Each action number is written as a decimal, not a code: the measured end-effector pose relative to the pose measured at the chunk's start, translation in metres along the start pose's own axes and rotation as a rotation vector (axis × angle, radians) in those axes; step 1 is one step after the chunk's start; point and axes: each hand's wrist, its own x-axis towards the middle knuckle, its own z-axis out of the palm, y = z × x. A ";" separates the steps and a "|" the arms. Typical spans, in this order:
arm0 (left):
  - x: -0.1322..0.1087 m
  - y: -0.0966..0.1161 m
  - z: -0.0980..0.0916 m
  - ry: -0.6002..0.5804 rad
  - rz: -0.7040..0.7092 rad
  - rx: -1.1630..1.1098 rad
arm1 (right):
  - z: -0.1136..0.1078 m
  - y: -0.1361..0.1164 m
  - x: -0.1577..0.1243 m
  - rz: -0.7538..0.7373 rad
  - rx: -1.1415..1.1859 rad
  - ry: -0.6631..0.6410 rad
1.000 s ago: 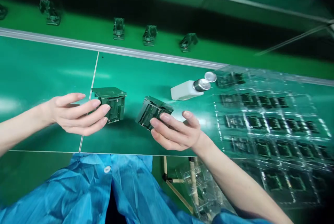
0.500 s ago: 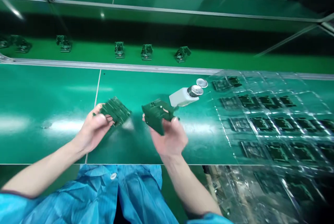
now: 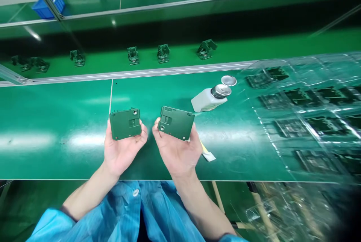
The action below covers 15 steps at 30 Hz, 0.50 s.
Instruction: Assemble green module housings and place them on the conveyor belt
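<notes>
My left hand (image 3: 120, 156) grips a green plastic housing (image 3: 122, 124) by its side edges, with its flat face turned up toward me. A second green housing (image 3: 177, 121), much alike and slightly tilted, is held in my right hand (image 3: 179, 156). Each face shows a small recessed latch and a round metal-looking spot near one corner. The two housings are side by side above the green bench, a small gap between them. Beside my right hand a white and yellow strip (image 3: 208, 155) lies on the bench, partly hidden by the hand.
A white bottle (image 3: 207, 100) with a metal top and raised lid lies beyond my right hand. Clear plastic trays (image 3: 270, 136) of green parts cover the right side. Several green assemblies (image 3: 163, 53) stand behind the metal rail (image 3: 169, 70). A blue bin (image 3: 47, 7) is at the upper left.
Both hands have turned the housings so that their smooth faces show, and brought them closer together and level. The white and yellow strip has come into sight. The camera view has tilted.
</notes>
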 end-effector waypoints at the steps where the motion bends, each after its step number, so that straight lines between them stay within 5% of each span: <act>1: 0.004 0.005 -0.007 -0.010 0.032 0.083 | -0.007 -0.002 0.002 -0.030 -0.073 -0.013; 6: 0.019 0.053 -0.048 -0.052 0.414 0.900 | -0.056 -0.021 0.015 -0.413 -0.982 -0.270; 9: 0.015 0.084 -0.068 -0.091 0.437 1.176 | -0.068 -0.032 0.014 -0.501 -1.440 -0.466; 12: 0.019 0.100 -0.091 -0.308 0.591 1.944 | -0.059 -0.029 0.008 -0.441 -1.690 -0.638; 15: 0.032 0.099 -0.116 -0.621 0.696 2.229 | -0.050 -0.014 0.009 -0.461 -1.986 -0.862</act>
